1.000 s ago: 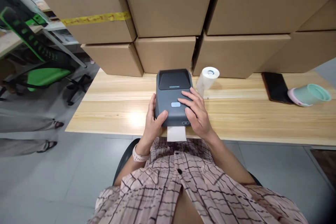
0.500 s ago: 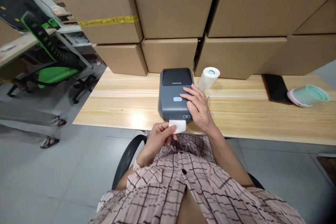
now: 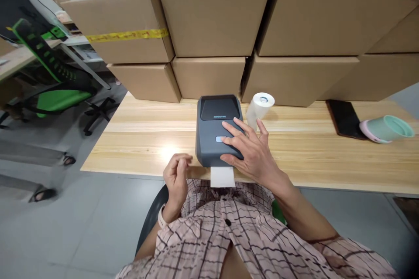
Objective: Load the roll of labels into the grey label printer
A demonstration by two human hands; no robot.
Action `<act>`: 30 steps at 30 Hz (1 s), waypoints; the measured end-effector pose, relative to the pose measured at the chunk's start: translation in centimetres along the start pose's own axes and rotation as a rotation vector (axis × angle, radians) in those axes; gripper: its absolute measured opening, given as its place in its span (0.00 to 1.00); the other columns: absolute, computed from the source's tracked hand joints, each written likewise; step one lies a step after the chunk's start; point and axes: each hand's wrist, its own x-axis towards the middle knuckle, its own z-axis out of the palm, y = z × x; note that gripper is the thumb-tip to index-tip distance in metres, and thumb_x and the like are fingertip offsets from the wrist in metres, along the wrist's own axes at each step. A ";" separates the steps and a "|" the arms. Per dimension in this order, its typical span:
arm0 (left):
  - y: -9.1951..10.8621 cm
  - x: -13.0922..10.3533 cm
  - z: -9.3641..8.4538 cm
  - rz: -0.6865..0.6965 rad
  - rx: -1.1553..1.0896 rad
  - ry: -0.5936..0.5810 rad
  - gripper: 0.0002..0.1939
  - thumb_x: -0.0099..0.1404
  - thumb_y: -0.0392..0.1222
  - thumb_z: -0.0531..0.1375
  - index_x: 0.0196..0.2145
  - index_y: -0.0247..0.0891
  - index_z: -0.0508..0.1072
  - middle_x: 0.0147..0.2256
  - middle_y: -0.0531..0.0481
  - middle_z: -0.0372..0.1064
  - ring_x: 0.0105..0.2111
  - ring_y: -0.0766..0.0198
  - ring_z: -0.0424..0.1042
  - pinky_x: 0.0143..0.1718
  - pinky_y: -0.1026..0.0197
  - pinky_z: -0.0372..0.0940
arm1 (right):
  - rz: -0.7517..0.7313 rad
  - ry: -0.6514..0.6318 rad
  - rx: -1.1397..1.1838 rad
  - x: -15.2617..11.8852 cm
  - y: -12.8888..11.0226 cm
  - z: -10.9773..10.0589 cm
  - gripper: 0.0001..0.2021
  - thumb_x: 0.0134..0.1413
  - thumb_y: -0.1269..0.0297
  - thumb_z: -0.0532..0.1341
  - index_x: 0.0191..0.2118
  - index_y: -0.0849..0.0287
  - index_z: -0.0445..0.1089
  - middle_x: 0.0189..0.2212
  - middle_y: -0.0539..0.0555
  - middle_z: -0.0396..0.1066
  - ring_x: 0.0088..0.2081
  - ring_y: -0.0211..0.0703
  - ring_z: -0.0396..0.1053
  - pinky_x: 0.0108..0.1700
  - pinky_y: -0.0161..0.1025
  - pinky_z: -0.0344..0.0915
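Note:
A dark grey label printer [image 3: 212, 152] stands near the table's front edge. White paper [image 3: 222, 177] sticks out of its front and hangs over the edge. My right hand [image 3: 253, 150] lies spread on the printer's top, one fingertip at the light button [image 3: 219, 139]. To the printer's left, my left hand [image 3: 177, 176] is curled at the table edge, apart from the paper, with nothing visible in it. Just right of the printer, behind my right hand, a white roll [image 3: 260, 109] stands upright.
Cardboard boxes [image 3: 209, 77] are stacked along the back of the wooden table [image 3: 140, 139]. At the right lie a black phone [image 3: 345, 117] and a mint and pink cup [image 3: 386, 129]. A green and black chair [image 3: 62, 96] is on the left. Someone's head shows behind the boxes.
My left hand has let go of the paper and moved left. More paper hangs out of the printer. My right hand has spread wider, with a finger now at the button. The view has shifted slightly.

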 end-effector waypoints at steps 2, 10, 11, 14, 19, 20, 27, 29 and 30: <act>-0.3 0.3 0.5 0.046 0.027 -0.050 0.17 0.74 0.51 0.56 0.55 0.45 0.76 0.54 0.45 0.74 0.54 0.55 0.72 0.54 0.55 0.68 | 0.048 0.051 0.034 -0.9 0.0 0.7 0.22 0.69 0.41 0.53 0.57 0.49 0.69 0.69 0.58 0.61 0.71 0.58 0.55 0.71 0.68 0.36; 0.3 2.1 1.8 0.083 0.005 -0.240 0.27 0.77 0.52 0.50 0.70 0.51 0.60 0.72 0.51 0.51 0.73 0.54 0.49 0.73 0.48 0.46 | 0.158 0.139 0.265 -2.4 0.3 -0.2 0.39 0.66 0.35 0.47 0.75 0.44 0.39 0.75 0.60 0.46 0.73 0.63 0.49 0.72 0.71 0.42; 0.5 3.0 1.8 0.127 0.026 -0.210 0.25 0.76 0.53 0.50 0.68 0.50 0.64 0.71 0.50 0.55 0.72 0.53 0.52 0.72 0.48 0.49 | 0.145 0.135 0.270 -1.6 0.5 -0.7 0.39 0.66 0.35 0.47 0.76 0.44 0.38 0.75 0.59 0.46 0.74 0.63 0.48 0.72 0.70 0.43; 0.7 6.5 2.3 0.245 0.021 -0.126 0.22 0.75 0.54 0.53 0.61 0.47 0.73 0.61 0.45 0.69 0.64 0.52 0.64 0.68 0.46 0.56 | 0.092 0.163 0.267 2.0 1.5 -1.9 0.38 0.68 0.36 0.45 0.76 0.44 0.36 0.76 0.57 0.44 0.74 0.63 0.47 0.72 0.68 0.46; -0.5 12.4 4.5 0.162 -0.092 -0.173 0.27 0.68 0.53 0.63 0.62 0.43 0.71 0.62 0.41 0.69 0.65 0.50 0.64 0.69 0.45 0.54 | 0.074 0.294 0.211 10.0 4.0 -2.9 0.35 0.71 0.40 0.43 0.76 0.43 0.31 0.74 0.56 0.47 0.73 0.60 0.51 0.70 0.64 0.52; -0.9 13.2 4.9 0.091 -0.099 -0.234 0.33 0.64 0.52 0.66 0.64 0.44 0.68 0.66 0.41 0.64 0.68 0.48 0.59 0.70 0.44 0.51 | 0.090 0.309 0.188 11.6 4.6 -2.9 0.34 0.72 0.42 0.42 0.75 0.42 0.30 0.74 0.56 0.49 0.72 0.59 0.52 0.70 0.63 0.53; -3.5 13.6 6.2 -0.246 -0.272 -0.534 0.57 0.51 0.48 0.74 0.72 0.42 0.51 0.71 0.40 0.53 0.71 0.45 0.55 0.71 0.45 0.52 | 0.171 0.319 0.115 19.1 9.9 -1.6 0.34 0.72 0.42 0.42 0.75 0.48 0.32 0.75 0.58 0.45 0.74 0.54 0.48 0.71 0.59 0.52; -3.6 13.4 6.0 -0.245 -0.265 -0.549 0.60 0.50 0.48 0.74 0.73 0.43 0.49 0.71 0.42 0.54 0.70 0.46 0.56 0.71 0.46 0.52 | 0.183 0.297 0.120 19.4 10.2 -1.6 0.35 0.71 0.42 0.45 0.75 0.49 0.34 0.74 0.59 0.46 0.73 0.55 0.50 0.70 0.60 0.53; -3.5 13.3 6.0 -0.243 -0.261 -0.557 0.60 0.50 0.48 0.74 0.74 0.43 0.48 0.71 0.42 0.55 0.70 0.46 0.56 0.71 0.46 0.52 | 0.175 0.307 0.107 19.1 9.9 -1.8 0.36 0.71 0.42 0.47 0.75 0.49 0.35 0.74 0.59 0.47 0.73 0.56 0.51 0.70 0.61 0.53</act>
